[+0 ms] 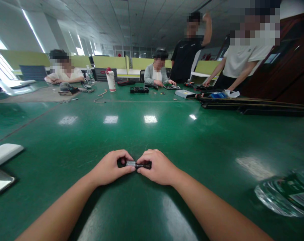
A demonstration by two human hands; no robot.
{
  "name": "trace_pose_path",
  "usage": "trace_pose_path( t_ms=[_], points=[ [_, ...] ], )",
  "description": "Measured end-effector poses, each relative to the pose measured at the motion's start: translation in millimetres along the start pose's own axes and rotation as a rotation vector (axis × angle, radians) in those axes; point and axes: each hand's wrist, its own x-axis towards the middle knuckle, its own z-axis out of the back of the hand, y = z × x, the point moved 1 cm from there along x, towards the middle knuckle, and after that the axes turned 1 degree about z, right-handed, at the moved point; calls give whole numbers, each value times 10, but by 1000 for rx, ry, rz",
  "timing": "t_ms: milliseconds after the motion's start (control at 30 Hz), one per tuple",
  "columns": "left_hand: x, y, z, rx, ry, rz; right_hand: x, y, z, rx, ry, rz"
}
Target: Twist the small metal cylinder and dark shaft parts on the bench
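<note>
Left hand (107, 170): between thumb and fingers we pinch the silver end (131, 163) of a small silver-and-black cylinder (138, 165).
Right hand (161, 170): we hold its black end (143, 165) likewise, fingers curled over it.
Cylinder: sideways between our hands, low over the green table (132, 135); we cannot tell whether it touches.
Bottle: clear, green-labelled bottle (291, 194), to the right of our right forearm.
Far side: white tumbler (111, 80) standing well apart from us; a person in black (184, 55) stands beyond, one arm raised.
</note>
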Motion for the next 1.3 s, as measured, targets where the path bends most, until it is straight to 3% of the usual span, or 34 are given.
trace_pose_path(
  t_ms=[1300],
  points=[
    [0, 24, -3, 1, -1, 7, -12, -27, 48, 11, 2, -13]
  ],
)
